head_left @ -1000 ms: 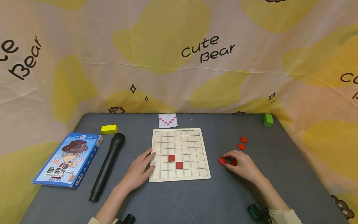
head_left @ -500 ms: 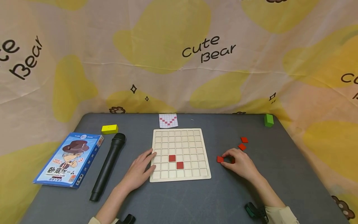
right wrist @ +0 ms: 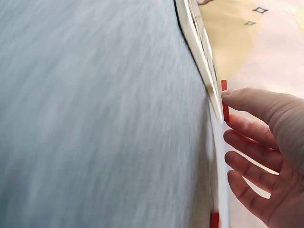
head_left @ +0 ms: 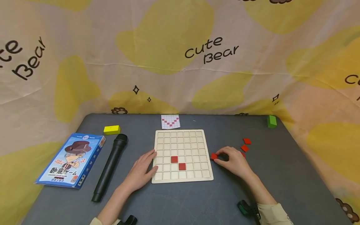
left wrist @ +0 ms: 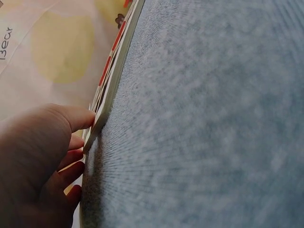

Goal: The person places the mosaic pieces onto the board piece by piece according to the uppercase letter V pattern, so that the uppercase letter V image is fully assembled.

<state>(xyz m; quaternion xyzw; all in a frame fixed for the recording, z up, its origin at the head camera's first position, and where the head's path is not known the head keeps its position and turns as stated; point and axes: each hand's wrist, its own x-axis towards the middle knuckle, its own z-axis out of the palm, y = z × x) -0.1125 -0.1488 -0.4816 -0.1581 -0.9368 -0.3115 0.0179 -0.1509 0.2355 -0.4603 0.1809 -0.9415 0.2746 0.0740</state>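
The wooden grid board [head_left: 182, 155] lies mid-surface with two red tiles in its lower rows. The right hand [head_left: 234, 162], just right of the board, pinches a red square tile [head_left: 214, 156] between thumb and forefinger, close to the board's right edge. The left hand [head_left: 140, 170] rests flat against the board's left edge, fingers straight and slightly apart. Two more loose red tiles [head_left: 245, 145] lie further right of the board.
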